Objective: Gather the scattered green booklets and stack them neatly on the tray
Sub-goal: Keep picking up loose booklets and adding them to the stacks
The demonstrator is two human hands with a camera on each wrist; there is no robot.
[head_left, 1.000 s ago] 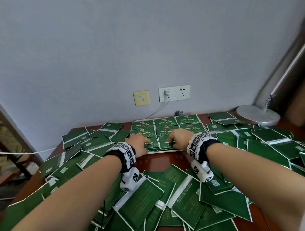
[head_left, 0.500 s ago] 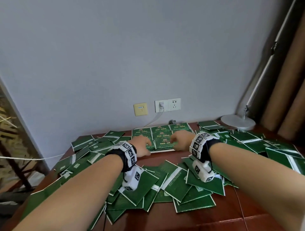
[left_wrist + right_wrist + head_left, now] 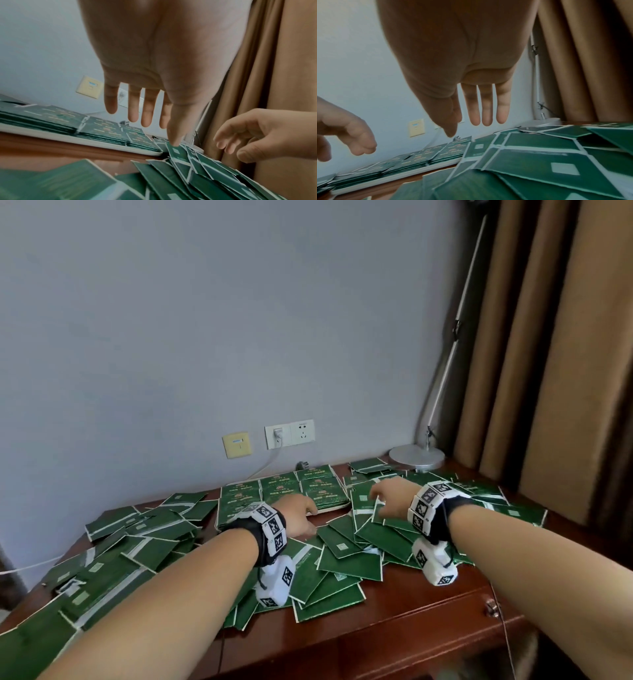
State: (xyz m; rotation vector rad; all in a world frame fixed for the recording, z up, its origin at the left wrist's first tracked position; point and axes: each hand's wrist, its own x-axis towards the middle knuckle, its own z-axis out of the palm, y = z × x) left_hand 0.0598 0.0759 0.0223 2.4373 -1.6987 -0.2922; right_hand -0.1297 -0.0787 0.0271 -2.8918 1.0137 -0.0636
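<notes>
Left hand [image 3: 154, 56] empty, fingers [image 3: 132, 106] straight

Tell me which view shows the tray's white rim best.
The left wrist view: the tray rim runs long and unbroken under the stacked booklets. The right wrist view shows a dimmer stretch; the head view, a sliver.

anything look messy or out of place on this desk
Yes. Loose booklets lie strewn at all angles across the desk, overlapping in heaps on both sides. Only those on the tray by the wall sit in tidy rows. Both hands hold nothing.
</notes>
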